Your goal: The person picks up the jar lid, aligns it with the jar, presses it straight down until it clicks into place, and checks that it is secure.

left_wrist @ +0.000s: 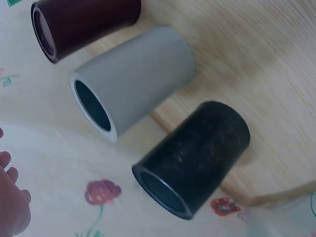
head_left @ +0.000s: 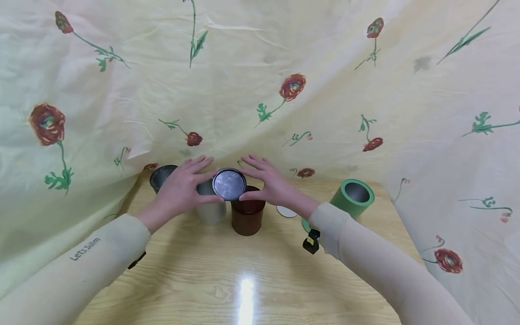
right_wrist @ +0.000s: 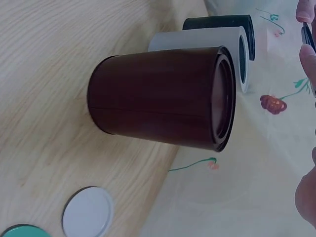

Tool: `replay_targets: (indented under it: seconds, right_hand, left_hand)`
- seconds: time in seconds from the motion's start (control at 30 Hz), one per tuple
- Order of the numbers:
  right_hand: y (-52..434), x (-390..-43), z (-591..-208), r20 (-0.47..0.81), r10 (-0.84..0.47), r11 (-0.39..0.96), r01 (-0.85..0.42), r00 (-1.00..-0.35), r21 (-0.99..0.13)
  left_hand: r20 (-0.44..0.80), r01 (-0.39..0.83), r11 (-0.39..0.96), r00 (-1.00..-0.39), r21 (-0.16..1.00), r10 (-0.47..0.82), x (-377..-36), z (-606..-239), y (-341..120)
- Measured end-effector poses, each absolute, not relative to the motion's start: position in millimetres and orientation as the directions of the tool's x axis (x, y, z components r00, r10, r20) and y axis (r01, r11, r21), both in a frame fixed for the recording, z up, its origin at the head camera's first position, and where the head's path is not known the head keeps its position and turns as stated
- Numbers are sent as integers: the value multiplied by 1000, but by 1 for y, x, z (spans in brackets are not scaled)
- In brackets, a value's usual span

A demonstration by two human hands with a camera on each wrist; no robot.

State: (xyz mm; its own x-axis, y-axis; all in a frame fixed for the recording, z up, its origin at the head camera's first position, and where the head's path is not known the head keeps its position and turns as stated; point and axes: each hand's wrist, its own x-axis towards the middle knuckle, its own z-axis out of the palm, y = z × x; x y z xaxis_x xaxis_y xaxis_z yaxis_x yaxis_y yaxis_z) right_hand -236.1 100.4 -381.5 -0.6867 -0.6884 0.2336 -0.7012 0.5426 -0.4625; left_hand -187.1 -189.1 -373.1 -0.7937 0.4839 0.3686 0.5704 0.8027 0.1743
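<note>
I work at a pale wooden table (head_left: 252, 289) low in the frame, walled around by cream cloth with red flowers (head_left: 292, 85). Four open cans stand on it: a black one (head_left: 161, 177) at left, a grey one (head_left: 211, 212), a brown one (head_left: 248, 217) at centre and a green one (head_left: 352, 197) at right, all seemingly empty, with a white lid (head_left: 286, 211) lying flat nearby. My left hand (head_left: 180, 187) and right hand (head_left: 270, 183) pinch the dark round lid (head_left: 229, 183) between their fingertips, just above the brown can.
</note>
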Motion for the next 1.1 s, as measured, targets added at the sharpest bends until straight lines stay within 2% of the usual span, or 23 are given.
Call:
replay_targets:
  seconds: [0.17, 0.4, 0.67, 1.1]
  right_hand:
    - [86, -241, -377, 225, -693, 541, -700, -685, -466]
    - [63, -245, -372, 223, -699, 535, -705, -679, -466]
    - [40, -251, -372, 248, -712, 530, -735, -657, -423]
    - [9, -265, -362, 202, -759, 513, -760, -619, -399]
  left_hand:
    - [355, 559, 806, -806, 193, 474, -189, -369, -202]
    - [381, 571, 800, -792, 186, 476, -192, -367, -225]
    - [328, 518, 827, -837, 219, 437, -197, -366, -245]
    - [342, 506, 829, -843, 239, 415, -197, -363, -273]
